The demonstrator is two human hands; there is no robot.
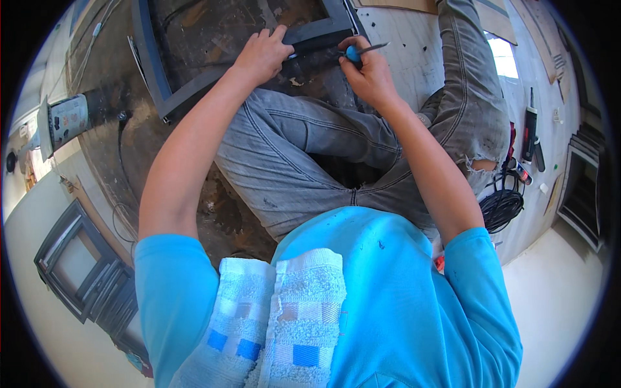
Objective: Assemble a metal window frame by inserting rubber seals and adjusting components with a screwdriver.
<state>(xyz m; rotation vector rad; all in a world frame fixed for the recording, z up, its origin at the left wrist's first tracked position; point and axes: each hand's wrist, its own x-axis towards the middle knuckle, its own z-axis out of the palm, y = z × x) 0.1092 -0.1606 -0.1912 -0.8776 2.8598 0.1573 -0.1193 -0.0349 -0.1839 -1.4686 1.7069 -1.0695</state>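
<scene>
We have the grey frame (317, 28) at the upper centre of the frame of view, lying tilted over the dark stained surface (143, 152), its lower rail just above the folded leg in grey trousers (284, 174). That closeness probably lets both arms reach the rail without stretching.

Left hand (262, 57), upper centre, lies across the lower rail, fingers slightly apart and bent over it. We read this as steadying. A small shiny bit shows by the fingertips; we cannot tell whether they pinch it, and the thumb is hidden.

Right hand (370, 74), just right of the rail's end, has its fingers clamped on the blue-handled tool (352, 53). The shaft points right, away from the frame, so we judge it is being carried in the grip, not applied; the tip touches nothing that we see.

Right side: black tube (530, 123) and coiled black cable (501, 205) sit beside the bent knee, likely parked within reach. More frames (81, 258) stand at lower left, apparently stored out of the way. Checked towel (307, 317) hangs over the blue shirt (388, 278), lower centre, perhaps handy for wiping.
</scene>
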